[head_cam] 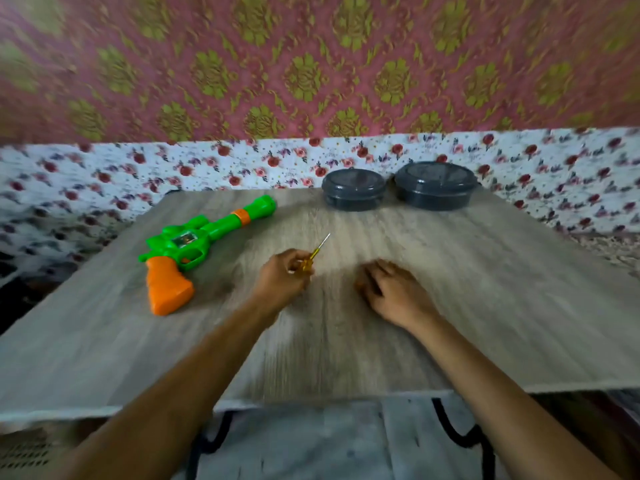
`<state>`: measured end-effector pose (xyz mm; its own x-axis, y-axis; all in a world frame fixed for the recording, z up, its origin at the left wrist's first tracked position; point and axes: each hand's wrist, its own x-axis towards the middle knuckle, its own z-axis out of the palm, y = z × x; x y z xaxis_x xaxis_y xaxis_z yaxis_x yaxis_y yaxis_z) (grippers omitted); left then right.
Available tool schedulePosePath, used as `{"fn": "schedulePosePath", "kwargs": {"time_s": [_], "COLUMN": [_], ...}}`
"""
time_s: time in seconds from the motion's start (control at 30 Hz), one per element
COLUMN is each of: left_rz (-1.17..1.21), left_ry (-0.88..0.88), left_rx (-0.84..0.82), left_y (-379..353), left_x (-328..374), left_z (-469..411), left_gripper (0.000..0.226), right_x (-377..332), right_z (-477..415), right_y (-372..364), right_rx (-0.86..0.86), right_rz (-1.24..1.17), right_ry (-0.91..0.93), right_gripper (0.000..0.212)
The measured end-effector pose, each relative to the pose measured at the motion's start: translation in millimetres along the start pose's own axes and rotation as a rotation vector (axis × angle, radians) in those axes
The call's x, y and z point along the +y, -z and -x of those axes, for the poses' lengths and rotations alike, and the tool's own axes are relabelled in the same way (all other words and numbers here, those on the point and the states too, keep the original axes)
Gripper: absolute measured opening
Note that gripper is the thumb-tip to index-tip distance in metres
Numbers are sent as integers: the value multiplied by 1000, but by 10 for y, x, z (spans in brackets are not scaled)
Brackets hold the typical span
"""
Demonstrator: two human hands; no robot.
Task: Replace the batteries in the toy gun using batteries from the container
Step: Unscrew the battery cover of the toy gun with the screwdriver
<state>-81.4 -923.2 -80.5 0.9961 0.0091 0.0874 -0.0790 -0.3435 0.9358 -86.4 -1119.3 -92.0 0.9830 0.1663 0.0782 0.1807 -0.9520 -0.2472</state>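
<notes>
A green toy gun (194, 242) with an orange grip lies on its side at the left of the wooden table (485, 289), barrel pointing to the far right. My left hand (282, 280) grips a small yellow-handled screwdriver (313, 256), its metal tip pointing up and away. My right hand (391, 289) rests on the table to the right of it, fingers loosely curled; whether anything is under them I cannot tell. Two dark round lidded containers stand at the far edge, a smaller one (353, 189) and a larger one (435, 184). No batteries are visible.
A flowered cloth (104, 181) covers the surface behind and beside the table. A pink and gold patterned wall (311, 64) rises at the back. The table's near edge (311, 400) runs just above my lap.
</notes>
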Motion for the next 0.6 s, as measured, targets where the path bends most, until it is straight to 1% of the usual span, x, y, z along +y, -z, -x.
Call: {"fn": "schedulePosePath", "kwargs": {"time_s": [0.13, 0.27, 0.33, 0.43, 0.5, 0.57, 0.6], "left_rz": [-11, -93, -103, -76, -99, -120, -149], "left_ry": [-26, -8, 14, 16, 59, 135, 201], "left_rx": [79, 215, 335, 512, 573, 615, 612], "left_y": [105, 488, 760, 1194, 1457, 1667, 1743], "left_x": [30, -5, -56, -102, -173, -283, -338], "left_z": [445, 655, 633, 507, 367, 204, 133], "left_gripper": [29, 26, 24, 10, 28, 30, 31], "right_x": [-135, -443, -665, -1043, -1273, -1459, -1534], "right_z": [335, 394, 311, 72, -105, -316, -407], "right_y": [0, 52, 46, -24, -101, -207, -259], "right_rx": [2, 20, 37, 49, 24, -26, -46], "right_rz": [-25, -98, -155, -263, -360, -463, -515], "right_ry": [40, 74, 106, 126, 111, 92, 79], "right_gripper": [55, 57, 57, 56, 54, 54, 55]}}
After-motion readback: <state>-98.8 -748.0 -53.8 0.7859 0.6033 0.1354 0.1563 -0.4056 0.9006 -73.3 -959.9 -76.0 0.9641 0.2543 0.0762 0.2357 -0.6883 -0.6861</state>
